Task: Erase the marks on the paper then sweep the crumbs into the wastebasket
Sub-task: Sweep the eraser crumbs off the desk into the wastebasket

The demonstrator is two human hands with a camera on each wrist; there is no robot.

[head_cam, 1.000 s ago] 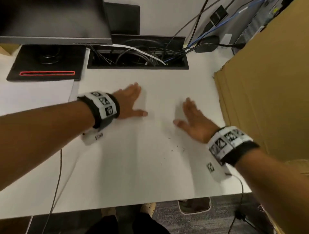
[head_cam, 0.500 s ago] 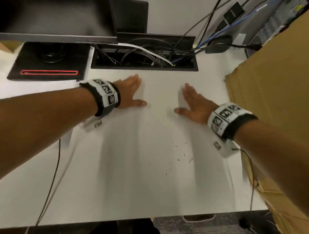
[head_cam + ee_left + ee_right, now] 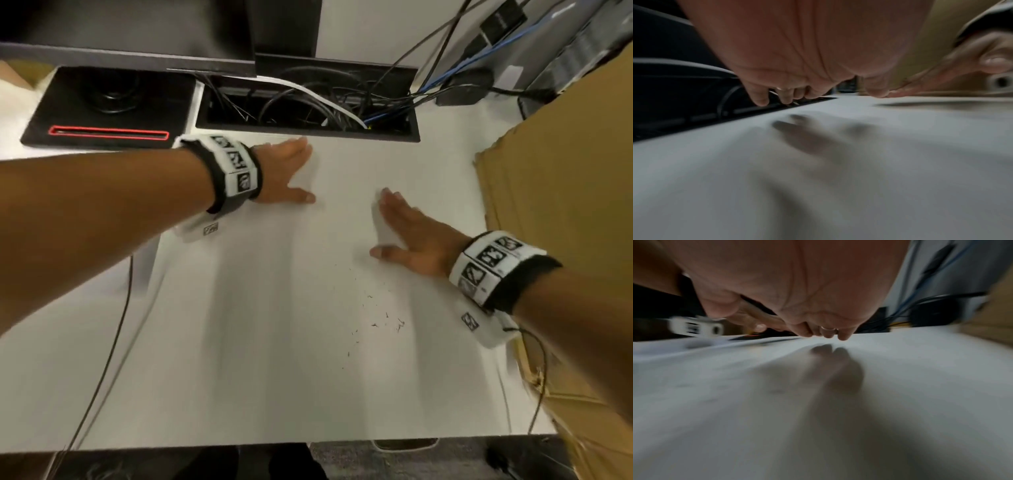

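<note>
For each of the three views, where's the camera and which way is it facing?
Head: above the desk, looking down at both hands, left, right, and crumbs.
Left wrist: under the left palm, facing along the fingers.
Right wrist: under the right palm, facing the cables.
Shared: each wrist view shows the other hand.

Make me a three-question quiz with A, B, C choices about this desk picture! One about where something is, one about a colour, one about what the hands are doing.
1. Where do the dark crumbs lie?
A. beside the right hand
B. under the left hand
C. in the cable tray

2. What colour is the outline on the black monitor base?
A. green
B. red
C. yellow

3. How are the hands?
A. fists
B. holding an eraser
C. flat and open over the white desk

Answers: 1 A, the specks sit just nearer the person than that hand. 2 B, a red line rings the slot. 3 C, straight fingers hold nothing.
</note>
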